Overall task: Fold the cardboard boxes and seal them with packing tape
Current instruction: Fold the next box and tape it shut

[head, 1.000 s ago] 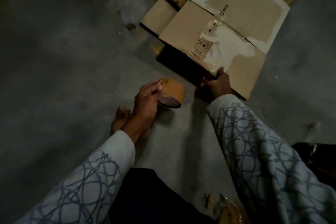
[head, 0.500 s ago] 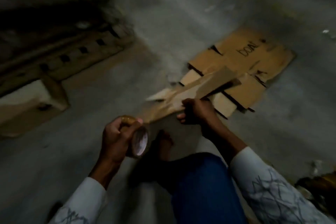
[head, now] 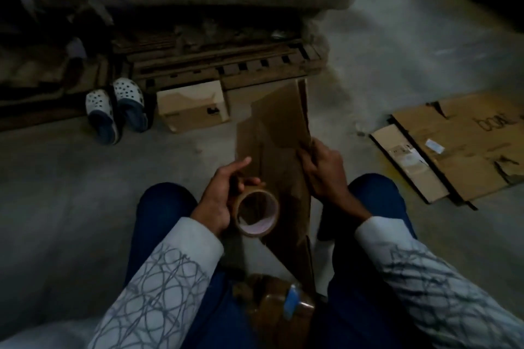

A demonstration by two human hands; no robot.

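Note:
A flattened brown cardboard box (head: 279,133) stands on edge between my knees, reaching away from me across the floor. My right hand (head: 323,170) grips its right edge about halfway along. My left hand (head: 224,190) holds a roll of brown packing tape (head: 256,212) just left of the box, with the index finger stretched out. The roll's open core faces me.
More flattened cardboard (head: 459,144) lies on the grey floor at right. A small folded box (head: 192,106) and a pair of white clogs (head: 116,108) sit ahead, before a dark stack of cardboard and pallets (head: 198,37). A crumpled tape wad (head: 279,300) lies near my lap.
My right hand has pulled the flattened box off the floor pile and swung it in between my knees. The view turned left. My left hand kept the tape roll and brought it closer.

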